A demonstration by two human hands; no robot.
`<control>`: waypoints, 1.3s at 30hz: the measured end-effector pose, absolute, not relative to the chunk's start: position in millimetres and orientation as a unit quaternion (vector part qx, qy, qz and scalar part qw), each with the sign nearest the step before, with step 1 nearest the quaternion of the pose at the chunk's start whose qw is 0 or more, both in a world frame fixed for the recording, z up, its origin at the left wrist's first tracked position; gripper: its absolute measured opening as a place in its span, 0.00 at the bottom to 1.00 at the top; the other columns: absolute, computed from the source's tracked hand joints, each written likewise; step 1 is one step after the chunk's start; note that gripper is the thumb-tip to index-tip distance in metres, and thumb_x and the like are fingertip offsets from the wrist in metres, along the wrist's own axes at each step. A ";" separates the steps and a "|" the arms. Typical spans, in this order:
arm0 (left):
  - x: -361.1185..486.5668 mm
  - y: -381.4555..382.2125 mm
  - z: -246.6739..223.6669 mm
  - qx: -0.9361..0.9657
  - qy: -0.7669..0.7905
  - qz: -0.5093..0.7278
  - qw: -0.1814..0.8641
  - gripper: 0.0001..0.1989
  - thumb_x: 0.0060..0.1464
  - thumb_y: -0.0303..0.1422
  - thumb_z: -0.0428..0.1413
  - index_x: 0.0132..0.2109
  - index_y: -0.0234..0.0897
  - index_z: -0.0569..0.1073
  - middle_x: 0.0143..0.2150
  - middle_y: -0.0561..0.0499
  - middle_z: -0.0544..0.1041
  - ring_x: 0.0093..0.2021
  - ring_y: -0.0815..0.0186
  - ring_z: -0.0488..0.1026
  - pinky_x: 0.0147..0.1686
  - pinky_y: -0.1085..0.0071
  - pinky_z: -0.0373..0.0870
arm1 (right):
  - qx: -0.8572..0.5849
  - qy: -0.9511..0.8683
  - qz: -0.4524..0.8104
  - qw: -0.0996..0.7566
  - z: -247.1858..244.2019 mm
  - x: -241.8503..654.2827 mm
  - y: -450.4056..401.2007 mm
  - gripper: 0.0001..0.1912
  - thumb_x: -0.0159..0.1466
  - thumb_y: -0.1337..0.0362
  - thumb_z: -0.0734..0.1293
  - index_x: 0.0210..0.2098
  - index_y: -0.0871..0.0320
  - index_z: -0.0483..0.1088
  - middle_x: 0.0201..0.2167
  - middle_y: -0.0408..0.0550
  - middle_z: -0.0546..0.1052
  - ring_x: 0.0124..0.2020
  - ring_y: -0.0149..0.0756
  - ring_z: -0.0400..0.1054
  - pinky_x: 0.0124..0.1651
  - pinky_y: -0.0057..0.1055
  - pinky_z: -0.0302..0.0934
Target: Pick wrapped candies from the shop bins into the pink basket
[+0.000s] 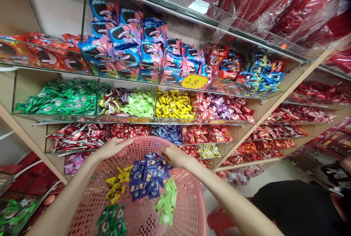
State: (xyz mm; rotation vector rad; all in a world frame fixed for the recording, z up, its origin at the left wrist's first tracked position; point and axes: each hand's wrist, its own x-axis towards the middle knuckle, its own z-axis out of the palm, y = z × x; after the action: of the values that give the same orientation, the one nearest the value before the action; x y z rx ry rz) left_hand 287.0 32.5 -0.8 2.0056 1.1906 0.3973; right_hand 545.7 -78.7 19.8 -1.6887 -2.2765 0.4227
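Observation:
A pink plastic basket (pixel 201 195) with a perforated wall fills the lower middle of the view. My left hand (pixel 113 148) grips its far rim on the left. Inside the basket, at its far side, my right hand (pixel 174 156) is closed against the pile of dark blue wrapped candies (pixel 149 175); its fingertips are hidden, so I cannot make out what they hold. Around that pile lie yellow candies (pixel 116 185), light green candies (pixel 167 201) and dark green candies (pixel 111 219), each in its own group.
Glass-fronted shelves (pixel 128 119) stand ahead, their bins holding sorted sweets, with blue-and-pink cookie packs (pixel 126 35) higher up. A yellow tag (pixel 194 81) reads 28. A person in black (pixel 298 206) is close at the lower right, near a red stool (pixel 221 219).

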 end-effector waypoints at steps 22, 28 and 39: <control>286.2 33.2 -7.7 0.776 0.481 0.137 0.384 0.25 0.45 0.55 0.46 0.22 0.36 0.62 0.18 0.55 0.61 0.22 0.68 0.59 0.24 0.75 0.51 | -0.532 -0.823 -0.092 0.177 -4.1 520.0 -81.7 0.10 0.64 0.68 0.54 0.40 0.58 0.65 0.38 0.49 0.69 0.40 0.36 0.62 0.40 0.31 0.59; 300.3 36.1 -25.2 0.790 0.456 0.119 0.392 0.25 0.46 0.55 0.44 0.21 0.35 0.62 0.18 0.54 0.65 0.21 0.67 0.62 0.24 0.75 0.52 | -0.684 -0.654 -0.098 0.308 -27.4 542.1 -91.8 0.17 0.64 0.64 0.53 0.52 0.61 0.58 0.50 0.57 0.63 0.49 0.41 0.59 0.49 0.38 0.55; 348.4 40.3 -42.4 0.823 0.417 0.090 0.374 0.29 0.44 0.59 0.43 0.20 0.35 0.62 0.16 0.55 0.61 0.19 0.70 0.58 0.22 0.75 0.49 | -0.760 -0.598 0.041 0.252 -48.5 575.6 -120.9 0.19 0.64 0.61 0.52 0.54 0.55 0.55 0.44 0.52 0.72 0.42 0.38 0.68 0.40 0.28 0.58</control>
State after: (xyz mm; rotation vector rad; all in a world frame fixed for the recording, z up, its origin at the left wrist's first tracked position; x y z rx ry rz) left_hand 348.4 40.3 -42.4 2.1079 1.0688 0.2312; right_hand 575.6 -120.9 -48.5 -2.0665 -1.6250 0.1113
